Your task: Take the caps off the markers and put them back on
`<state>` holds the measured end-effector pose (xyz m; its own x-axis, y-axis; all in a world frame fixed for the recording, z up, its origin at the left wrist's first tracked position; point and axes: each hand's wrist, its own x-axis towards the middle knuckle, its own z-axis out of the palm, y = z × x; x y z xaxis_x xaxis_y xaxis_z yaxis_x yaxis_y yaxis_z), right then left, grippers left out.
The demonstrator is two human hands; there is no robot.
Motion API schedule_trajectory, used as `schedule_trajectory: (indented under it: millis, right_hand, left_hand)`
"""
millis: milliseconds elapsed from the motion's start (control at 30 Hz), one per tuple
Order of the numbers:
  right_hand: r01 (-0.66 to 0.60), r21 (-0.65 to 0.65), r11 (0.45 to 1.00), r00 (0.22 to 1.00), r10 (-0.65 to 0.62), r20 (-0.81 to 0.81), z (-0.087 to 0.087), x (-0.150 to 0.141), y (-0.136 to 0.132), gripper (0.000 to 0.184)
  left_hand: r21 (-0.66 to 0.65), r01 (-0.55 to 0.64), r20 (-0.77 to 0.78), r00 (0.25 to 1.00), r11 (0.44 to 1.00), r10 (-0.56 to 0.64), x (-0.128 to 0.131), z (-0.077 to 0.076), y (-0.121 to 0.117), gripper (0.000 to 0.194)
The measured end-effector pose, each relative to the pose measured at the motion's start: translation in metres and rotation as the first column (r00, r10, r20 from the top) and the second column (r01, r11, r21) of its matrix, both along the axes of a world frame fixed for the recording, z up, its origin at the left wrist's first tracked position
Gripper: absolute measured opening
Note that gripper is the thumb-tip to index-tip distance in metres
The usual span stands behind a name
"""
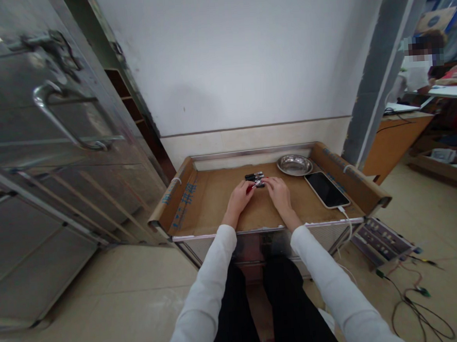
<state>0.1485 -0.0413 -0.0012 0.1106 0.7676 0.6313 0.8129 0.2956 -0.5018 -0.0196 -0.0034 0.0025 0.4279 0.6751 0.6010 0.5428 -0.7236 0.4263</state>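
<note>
My left hand and my right hand meet over the middle of a cardboard-lined tray table. Both have their fingers curled around a small red and silver object held between them; I cannot make out what it is. Just beyond the fingertips lie a few small black and silver parts on the cardboard. Both arms wear white sleeves.
A round metal bowl sits at the back right of the tray. A phone with a white cable lies on the right. A steel door stands at left. Cables trail on the floor at right. A person sits far right.
</note>
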Motion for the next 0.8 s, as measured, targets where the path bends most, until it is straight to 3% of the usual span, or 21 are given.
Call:
schedule_trajectory:
  millis: [200,500,800]
  right_hand:
    - [0.019,0.042,0.999,0.997,-0.016,-0.077,0.0026,-0.0001,-0.0021,0.032]
    - [-0.138,0.07,0.988,0.984,0.145,-0.101,0.0045,-0.0054,-0.0011,0.031]
    - [-0.067,0.045,0.997,0.991,0.072,-0.112,0.0,-0.0041,0.0012,0.032]
  left_hand:
    - [0.015,-0.007,-0.01,1.0,1.0,0.008,-0.0002,0.0004,-0.0008,0.014]
    - [0.031,0.073,0.022,0.997,0.997,-0.074,0.0008,-0.0014,0.0009,0.014]
    - [0.036,0.035,0.049,0.998,0.999,-0.036,0.0001,-0.001,-0.0003,0.015]
